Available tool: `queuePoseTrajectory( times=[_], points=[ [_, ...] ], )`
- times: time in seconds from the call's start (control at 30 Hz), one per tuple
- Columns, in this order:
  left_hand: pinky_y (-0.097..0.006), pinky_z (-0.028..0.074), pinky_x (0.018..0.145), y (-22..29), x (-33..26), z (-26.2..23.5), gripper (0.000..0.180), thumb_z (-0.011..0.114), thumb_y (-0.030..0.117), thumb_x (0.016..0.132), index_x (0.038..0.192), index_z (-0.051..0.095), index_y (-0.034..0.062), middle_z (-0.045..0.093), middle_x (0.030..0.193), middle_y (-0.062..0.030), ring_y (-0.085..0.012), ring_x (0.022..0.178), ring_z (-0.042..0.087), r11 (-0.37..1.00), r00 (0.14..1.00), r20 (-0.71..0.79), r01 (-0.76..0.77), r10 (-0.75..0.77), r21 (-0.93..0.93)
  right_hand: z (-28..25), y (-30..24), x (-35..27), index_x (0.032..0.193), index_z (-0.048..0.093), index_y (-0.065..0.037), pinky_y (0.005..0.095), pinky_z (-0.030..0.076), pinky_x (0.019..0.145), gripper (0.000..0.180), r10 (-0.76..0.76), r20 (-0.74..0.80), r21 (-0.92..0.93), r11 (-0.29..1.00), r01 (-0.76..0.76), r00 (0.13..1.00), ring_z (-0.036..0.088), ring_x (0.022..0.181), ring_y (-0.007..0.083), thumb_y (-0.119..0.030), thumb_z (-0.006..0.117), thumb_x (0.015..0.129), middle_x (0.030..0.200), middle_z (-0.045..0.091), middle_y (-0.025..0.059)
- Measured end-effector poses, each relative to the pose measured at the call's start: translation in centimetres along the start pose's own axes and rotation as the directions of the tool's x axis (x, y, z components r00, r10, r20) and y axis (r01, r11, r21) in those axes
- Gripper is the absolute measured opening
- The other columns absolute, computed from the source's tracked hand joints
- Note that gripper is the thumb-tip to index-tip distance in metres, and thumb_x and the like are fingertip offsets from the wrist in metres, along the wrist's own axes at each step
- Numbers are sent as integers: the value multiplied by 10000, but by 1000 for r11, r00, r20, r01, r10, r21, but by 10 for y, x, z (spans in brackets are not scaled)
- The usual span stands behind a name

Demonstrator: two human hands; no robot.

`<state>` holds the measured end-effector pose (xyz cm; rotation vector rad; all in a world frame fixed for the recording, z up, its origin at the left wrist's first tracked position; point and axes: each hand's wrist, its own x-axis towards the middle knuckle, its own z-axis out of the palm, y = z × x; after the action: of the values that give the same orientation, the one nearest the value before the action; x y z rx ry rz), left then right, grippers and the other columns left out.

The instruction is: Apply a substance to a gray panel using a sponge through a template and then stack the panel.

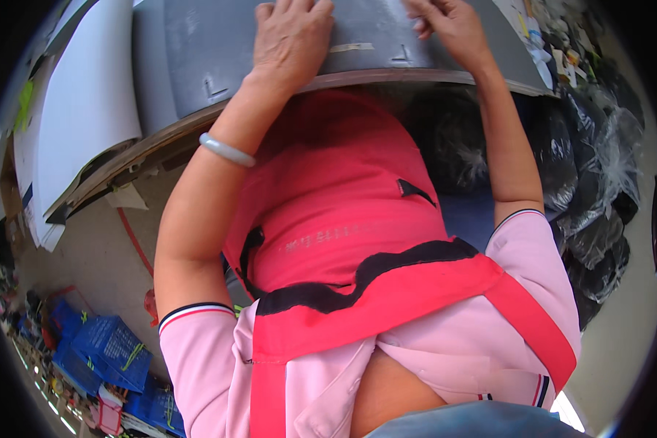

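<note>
Seemingly flat, both hands (292, 40) (445, 25) press the grey tabletop (197, 44).

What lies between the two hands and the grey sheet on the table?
Nothing visible does. The left hand rests flat on the grey sheet, beside a strip of beige tape. The right hand touches the same sheet with bent fingers.

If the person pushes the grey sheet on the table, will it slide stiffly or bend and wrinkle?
The grey sheet probably bends rather than stays stiff: it follows the curved table edge smoothly. It looks thin, so likely light. The left hand lies flat on it and the right hand touches it with its fingertips; a matte surface suggests it may grip rather than slip.
</note>
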<state>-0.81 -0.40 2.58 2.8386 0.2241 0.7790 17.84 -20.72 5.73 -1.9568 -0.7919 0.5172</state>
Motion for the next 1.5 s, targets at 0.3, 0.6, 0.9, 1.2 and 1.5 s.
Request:
queuePoseTrajectory(
  times=[0.3,0.6,0.9,1.2,1.5],
  points=[
    [-661,339,1108,11,3,-13,241,541,204,1012,1208,621,88,578,1289,-154,-368,1293,511,992,987,120,116,-109,-55,6,-29,-63,1018,708,-22,318,505,723,149,-255,181,-450,837,311,950,657,804,171,-162,704,970,943,675,72],
    [-661,349,1103,10,2,-13,241,537,211,1020,1211,627,93,582,1300,-147,-357,1304,510,990,987,111,120,-112,-69,12,-26,-56,1021,695,-15,349,506,757,150,-346,275,-538,717,442,897,638,833,325,-153,685,966,923,646,143],
    [-651,340,1122,11,3,-13,262,532,219,1023,1230,631,94,590,1313,-147,-357,1332,499,988,984,121,139,-131,-64,24,-30,-63,950,656,-22,261,490,575,203,88,-45,-181,979,-95,995,600,634,87,-220,651,992,755,656,23],
    [-618,412,1067,-5,-5,11,276,590,254,1017,1267,669,166,632,1309,-101,-318,1266,586,995,989,-137,-35,48,94,0,-49,-25,1004,666,-10,300,498,607,221,106,39,-232,968,-94,994,621,666,132,-228,661,970,747,661,59],
    [-756,249,1118,-3,-5,12,306,565,230,1012,1296,651,159,567,1391,-120,-345,1380,476,997,997,24,80,-80,-21,11,-4,103,930,706,4,422,516,755,241,-337,-98,-469,846,255,937,690,826,351,-230,648,943,877,705,219]
  ],
)
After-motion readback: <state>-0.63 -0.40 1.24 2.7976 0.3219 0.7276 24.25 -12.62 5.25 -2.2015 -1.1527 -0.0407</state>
